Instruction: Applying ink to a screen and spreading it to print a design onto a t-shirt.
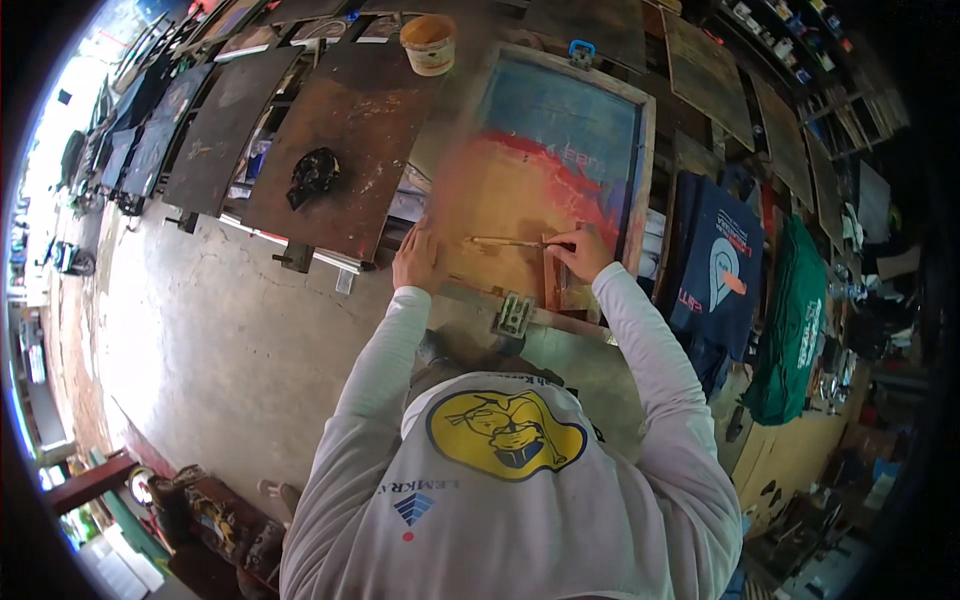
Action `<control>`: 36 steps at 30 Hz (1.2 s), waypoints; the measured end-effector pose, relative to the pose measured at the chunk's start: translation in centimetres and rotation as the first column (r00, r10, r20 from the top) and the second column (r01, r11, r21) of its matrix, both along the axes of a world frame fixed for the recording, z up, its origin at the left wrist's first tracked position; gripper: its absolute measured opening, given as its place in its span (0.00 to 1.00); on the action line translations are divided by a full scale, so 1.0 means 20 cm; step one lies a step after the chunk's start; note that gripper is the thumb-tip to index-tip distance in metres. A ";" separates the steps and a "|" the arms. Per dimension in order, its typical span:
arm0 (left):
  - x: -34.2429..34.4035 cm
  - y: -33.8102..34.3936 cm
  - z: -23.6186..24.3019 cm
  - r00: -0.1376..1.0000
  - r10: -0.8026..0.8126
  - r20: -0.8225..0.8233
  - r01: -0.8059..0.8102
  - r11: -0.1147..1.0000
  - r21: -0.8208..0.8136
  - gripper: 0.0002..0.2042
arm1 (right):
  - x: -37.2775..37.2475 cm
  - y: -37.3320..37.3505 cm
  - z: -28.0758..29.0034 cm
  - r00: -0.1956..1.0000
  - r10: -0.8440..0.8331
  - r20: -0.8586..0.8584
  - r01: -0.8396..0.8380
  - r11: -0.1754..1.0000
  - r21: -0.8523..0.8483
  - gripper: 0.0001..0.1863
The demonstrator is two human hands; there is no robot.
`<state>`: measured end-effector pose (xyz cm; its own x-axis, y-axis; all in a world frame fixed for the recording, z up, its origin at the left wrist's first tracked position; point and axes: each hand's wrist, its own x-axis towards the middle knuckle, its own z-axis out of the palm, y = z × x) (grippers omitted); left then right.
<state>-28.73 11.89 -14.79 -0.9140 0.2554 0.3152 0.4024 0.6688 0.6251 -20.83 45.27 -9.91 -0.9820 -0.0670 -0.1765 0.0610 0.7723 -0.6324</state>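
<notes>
A screen-printing frame [645, 150] lies before me, its mesh smeared with yellow-orange, red and blue. My right hand [582, 252] pinches one end of a thin wooden stick-like tool [505, 241]. The tool points left across the yellow part of the mesh; I cannot tell whether its tip touches. Just below that hand, a wooden squeegee [552, 278] stands inside the frame near its lower right corner. My left hand [416, 258] rests at the frame's lower left edge, fingers stretched out, with no tool in it. A metal hinge clamp [514, 313] sits on the near edge.
To the left, a brown printing board [345, 150] carries a crumpled black bag [314, 177]. An orange-stained bucket [428, 45] stands at the far edge. Dark blue printed fabric [720, 260] and green fabric [790, 320] lie at right. Concrete floor [220, 330] stretches lower left.
</notes>
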 end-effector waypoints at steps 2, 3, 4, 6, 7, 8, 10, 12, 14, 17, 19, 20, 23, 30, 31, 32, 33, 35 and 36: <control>0.00 0.00 0.01 1.000 0.004 0.026 -0.003 1.000 -0.021 0.19 | 0.03 0.01 -0.08 0.993 -0.019 -0.118 0.016 1.000 -0.026 0.14; 0.00 0.00 0.00 0.999 -0.005 0.052 0.007 0.999 -0.040 0.22 | 0.07 0.00 -0.11 0.993 -0.003 -0.119 0.000 1.000 -0.028 0.14; -0.01 0.01 0.00 0.999 0.011 0.051 -0.009 0.999 -0.042 0.22 | 0.11 -0.02 -0.14 0.994 0.029 -0.107 -0.030 1.000 -0.007 0.13; -0.01 0.01 -0.02 0.998 0.011 -0.063 -0.017 0.996 -0.083 0.25 | 0.17 -0.07 -0.15 0.976 0.102 -0.190 -0.117 0.990 -0.072 0.15; -0.01 0.00 -0.02 0.998 0.023 -0.063 -0.029 0.996 -0.087 0.25 | 0.14 -0.08 -0.15 0.975 0.113 -0.191 -0.129 0.989 -0.076 0.15; -0.02 0.01 -0.01 0.998 0.014 -0.055 -0.019 0.995 -0.096 0.25 | 0.10 -0.08 -0.13 0.977 0.104 -0.185 -0.113 0.993 -0.038 0.15; -0.01 0.01 0.01 0.999 0.010 -0.051 -0.015 0.994 -0.104 0.25 | 0.08 -0.10 -0.13 0.978 0.100 -0.184 -0.102 0.995 0.000 0.15; -0.01 0.02 0.02 0.997 0.024 0.075 -0.017 0.996 -0.083 0.23 | 0.05 -0.10 -0.15 0.952 0.098 -0.291 -0.076 0.993 0.085 0.14; 0.00 0.02 0.02 0.996 0.028 0.089 -0.020 0.996 -0.091 0.24 | 0.11 -0.08 -0.16 0.947 0.166 -0.276 -0.141 0.984 0.108 0.14; 0.02 0.03 0.03 0.997 0.034 0.067 -0.026 0.992 -0.122 0.25 | 0.19 -0.05 -0.12 0.943 0.260 -0.210 -0.237 0.963 0.128 0.14; 0.03 0.03 0.02 0.999 0.040 0.032 -0.035 0.989 -0.146 0.25 | 0.20 -0.03 -0.12 0.943 0.291 -0.161 -0.274 0.954 0.123 0.14; 0.02 0.03 0.04 0.999 0.041 0.032 -0.035 0.987 -0.155 0.26 | 0.19 -0.02 -0.13 0.949 0.242 -0.202 -0.217 0.967 0.135 0.15; 0.02 0.05 0.04 0.999 0.042 0.032 -0.036 0.986 -0.164 0.28 | 0.13 -0.03 -0.16 0.955 0.150 -0.255 -0.115 0.983 0.145 0.15; 0.01 0.04 0.00 0.998 0.050 0.025 -0.046 0.990 -0.133 0.27 | 0.10 -0.16 -0.19 0.937 0.263 -0.229 -0.241 0.963 0.121 0.14; 0.00 0.03 -0.01 0.998 0.054 0.026 -0.050 0.990 -0.132 0.27 | 0.09 -0.16 -0.18 0.936 0.267 -0.227 -0.245 0.962 0.121 0.14; 0.00 0.04 0.00 0.998 0.059 0.032 -0.054 0.991 -0.125 0.26 | 0.08 -0.14 -0.15 0.961 0.210 -0.178 -0.194 0.976 0.103 0.13; 0.00 0.04 0.00 0.997 0.063 0.037 -0.059 0.991 -0.117 0.25 | 0.07 -0.13 -0.13 0.980 0.152 -0.128 -0.142 0.986 0.087 0.13; 0.00 0.04 0.00 0.997 0.061 0.042 -0.056 0.992 -0.116 0.24 | 0.04 -0.08 -0.14 0.981 0.162 -0.108 -0.149 0.982 0.116 0.13; 0.00 0.04 0.01 0.997 0.057 0.048 -0.051 0.992 -0.115 0.24 | 0.02 -0.06 -0.14 0.982 0.168 -0.088 -0.155 0.977 0.144 0.13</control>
